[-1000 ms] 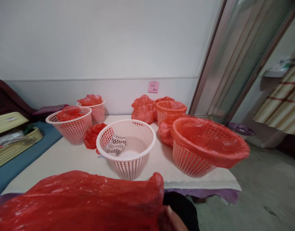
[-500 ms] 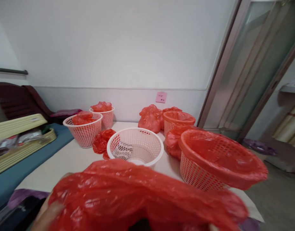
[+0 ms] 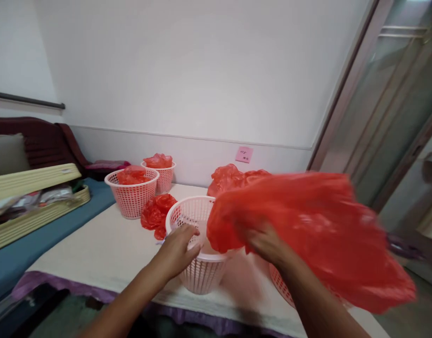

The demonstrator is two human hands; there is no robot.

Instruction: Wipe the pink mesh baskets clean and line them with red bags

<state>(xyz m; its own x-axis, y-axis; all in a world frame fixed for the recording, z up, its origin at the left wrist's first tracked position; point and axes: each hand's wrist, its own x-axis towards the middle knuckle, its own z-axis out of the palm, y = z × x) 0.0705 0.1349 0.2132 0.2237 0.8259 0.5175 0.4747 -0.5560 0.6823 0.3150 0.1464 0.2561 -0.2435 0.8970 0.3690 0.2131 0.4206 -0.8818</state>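
My right hand [image 3: 263, 244] is closed on a large red plastic bag [image 3: 307, 225], which billows out to the right above the table and is blurred by motion. My left hand [image 3: 178, 249] rests on the near rim of an unlined pink mesh basket [image 3: 198, 277], fingers curled over the edge. The bag hangs partly over that basket and hides a second basket [image 3: 281, 286] to its right.
Two pink baskets [image 3: 133, 199] with red bags inside stand at the back left, a crumpled red bag [image 3: 155, 213] beside them. More red bags [image 3: 226, 176] lie by the wall. The white table [image 3: 106, 244] has a purple edge. A yellow crate [image 3: 36, 206] sits left, a glass door right.
The red bag rose from low in front of me and swung to the right over the baskets. My left hand let go of it and moved to the basket's rim.
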